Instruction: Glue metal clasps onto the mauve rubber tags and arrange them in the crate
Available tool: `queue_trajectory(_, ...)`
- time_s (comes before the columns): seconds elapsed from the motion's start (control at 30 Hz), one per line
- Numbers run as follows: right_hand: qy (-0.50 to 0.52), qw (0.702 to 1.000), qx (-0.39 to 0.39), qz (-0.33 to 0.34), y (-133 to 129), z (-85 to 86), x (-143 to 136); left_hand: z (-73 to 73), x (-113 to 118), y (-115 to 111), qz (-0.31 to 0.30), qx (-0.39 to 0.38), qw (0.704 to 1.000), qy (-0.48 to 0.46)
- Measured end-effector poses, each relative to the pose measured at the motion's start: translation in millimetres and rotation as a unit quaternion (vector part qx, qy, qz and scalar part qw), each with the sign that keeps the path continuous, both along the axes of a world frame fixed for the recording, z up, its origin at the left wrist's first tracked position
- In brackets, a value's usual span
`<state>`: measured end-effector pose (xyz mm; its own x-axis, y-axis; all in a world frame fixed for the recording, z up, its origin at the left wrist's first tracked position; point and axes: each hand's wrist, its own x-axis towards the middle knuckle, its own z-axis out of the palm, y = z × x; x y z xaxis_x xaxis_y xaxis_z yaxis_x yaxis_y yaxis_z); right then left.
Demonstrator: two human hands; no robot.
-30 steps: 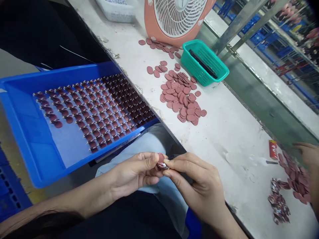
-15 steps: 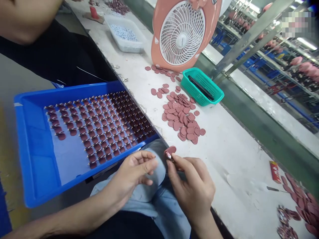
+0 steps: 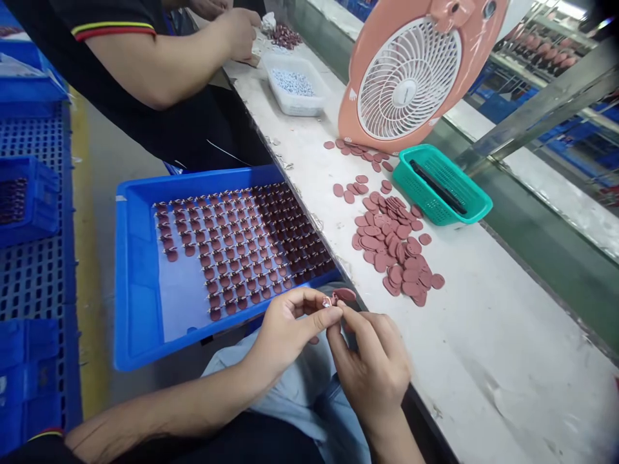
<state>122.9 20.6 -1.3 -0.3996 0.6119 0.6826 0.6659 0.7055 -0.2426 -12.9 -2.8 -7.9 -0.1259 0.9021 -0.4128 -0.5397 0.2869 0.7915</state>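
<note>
Above my lap, by the table edge, both hands meet on a small part with a reddish-brown oval disc [image 3: 344, 294] and a small white-and-dark bit beside it. My left hand [image 3: 290, 332] pinches the white end between thumb and index finger. Fingertips of my right hand [image 3: 374, 361] close on the same part from the other side, partly hiding it. To the left, a blue tray [image 3: 138, 270] holds rows of similar parts on a pale sheet. A pile of loose reddish-brown oval discs [image 3: 391, 245] lies on the white table [image 3: 464, 328].
Behind the pile stand a green basket [image 3: 440, 183] with a black object inside and a pink fan [image 3: 353, 106]. Farther back is a white bin [image 3: 300, 103] of small pale pieces. A co-worker's arm [image 3: 164, 64] reaches over the far table end. Blue crates [image 3: 29, 361] stand left.
My left hand has come over to the part and closed on it, beside my right hand. The view has swung left, bringing the co-worker's hands and the blue crates into sight.
</note>
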Motion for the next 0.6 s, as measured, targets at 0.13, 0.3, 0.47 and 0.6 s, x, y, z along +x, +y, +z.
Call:
queue_trajectory(0.13,0.003,1.000,-0.015,0.007,4.2,-3.8,-8.6,-0.4,-5.2,1.0,0.004,-0.006,1.000,0.028)
queue_trajectory(0.3,-0.015,0.999,0.002,0.041,-6.6,12.0,-11.4,-1.0,-19.7,1.2,0.037,-0.027,0.995,0.094)
queue_trajectory(0.47,-0.013,0.997,0.023,0.066,-28.1,21.4,15.0,-24.5,-94.2,-6.7,0.113,-0.068,0.959,0.251)
queue_trajectory(0.6,0.001,1.000,0.020,-0.009,-37.5,7.0,47.3,-45.9,-180.2,-19.5,0.140,-0.116,0.879,0.440)
